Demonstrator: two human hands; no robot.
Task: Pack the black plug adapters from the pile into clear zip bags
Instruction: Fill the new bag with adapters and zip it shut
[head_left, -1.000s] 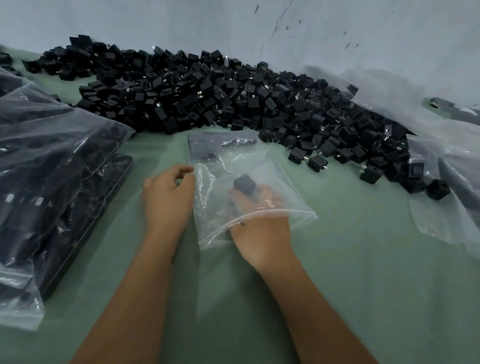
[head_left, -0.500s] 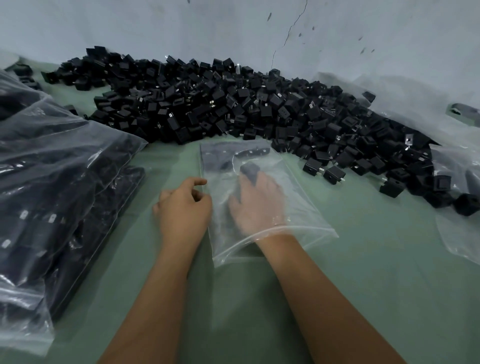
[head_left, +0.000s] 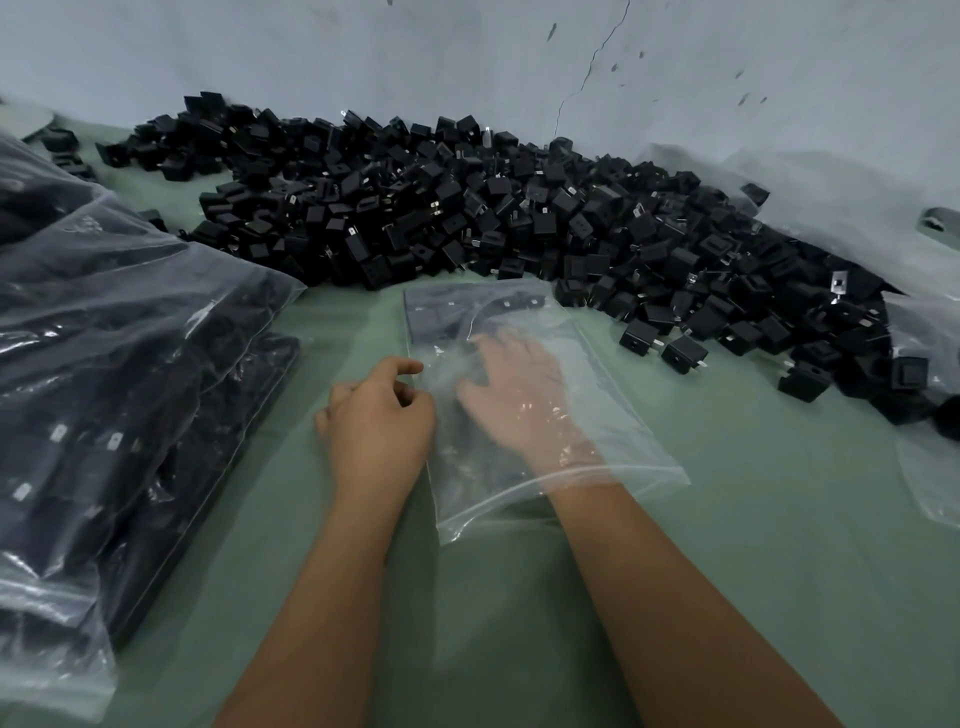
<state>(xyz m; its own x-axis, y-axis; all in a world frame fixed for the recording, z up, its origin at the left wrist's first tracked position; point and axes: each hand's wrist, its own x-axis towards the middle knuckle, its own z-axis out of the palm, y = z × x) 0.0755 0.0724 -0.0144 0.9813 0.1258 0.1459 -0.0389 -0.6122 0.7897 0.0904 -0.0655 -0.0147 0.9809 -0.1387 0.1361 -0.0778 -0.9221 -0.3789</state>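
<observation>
A big pile of black plug adapters (head_left: 467, 208) lies along the wall at the back of the green table (head_left: 779, 545). In front of it a clear zip bag (head_left: 623, 441) lies flat with its mouth toward me. My right hand (head_left: 519, 400) is inside the bag up to the wrist, fingers spread and blurred. A few dark adapters (head_left: 467, 312) sit at the bag's far end, just beyond my fingertips. My left hand (head_left: 379, 421) sits at the bag's left edge with its fingers curled, pinching that edge.
Large clear bags filled with black adapters (head_left: 130, 364) are stacked at the left. Loose adapters (head_left: 641, 332) lie right of the zip bag. More clear plastic (head_left: 924, 338) spreads over the right side. A grey wall stands close behind the pile.
My right hand carried a black adapter through the bag's mouth and deep inside; its fingers now spread and the adapter no longer shows in them. My left hand stayed at the bag's left edge.
</observation>
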